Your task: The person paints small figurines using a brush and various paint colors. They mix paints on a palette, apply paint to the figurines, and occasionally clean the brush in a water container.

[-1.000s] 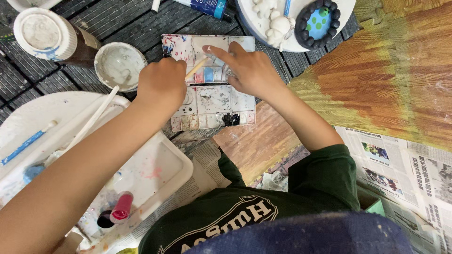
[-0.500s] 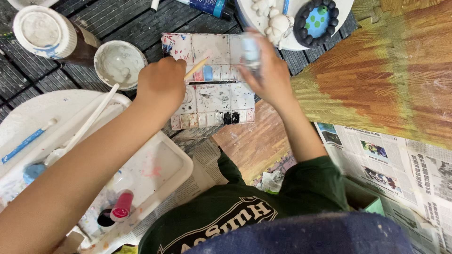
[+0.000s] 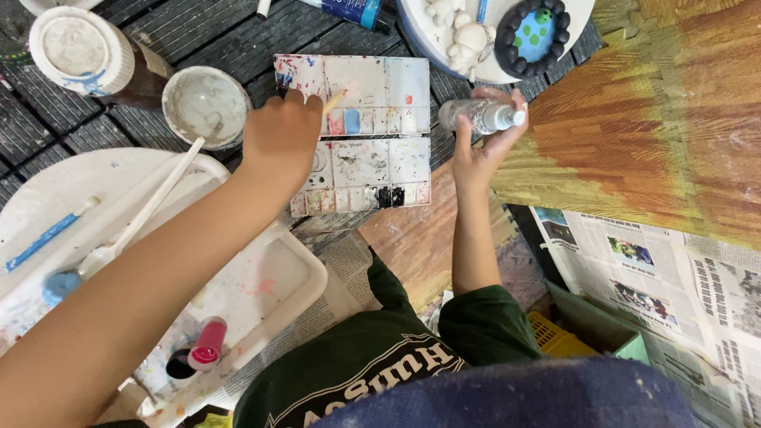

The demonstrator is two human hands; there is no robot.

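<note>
**Brush at the palette, bottle held beside it**

Appears to be the paint-mixing step. Grips a thin brush [image 3: 333, 101] in the left hand [image 3: 277, 139], fingers curled tight round the handle, with the pale tip resting on the upper half of the paint-stained palette [image 3: 380, 87], close to a blue well. Clasps a small clear bottle [image 3: 479, 115] in the right hand [image 3: 476, 154], fingers wrapped round its body. Holds it on its side, white nozzle turned away from the palette, just off the palette's right edge and below the white plate [image 3: 583, 12] of painted pieces.

Around the hands:
- a grey-stained cup [image 3: 206, 103] just left of the left hand
- a capped jar [image 3: 79, 51] further left
- a white tray [image 3: 47, 198] under the left forearm, with a pink-capped tube [image 3: 208, 345] at its near edge
- a streaked orange-and-yellow board [image 3: 658, 135] to the right, over newspaper [image 3: 658, 261]

Judging by the bottle's position, calls next for turning the nozzle toward a well and keeping the brush clear. Needs a light squeeze, since the wells are shallow and sit close together. Cannot tell whether the nozzle is uncapped.
</note>
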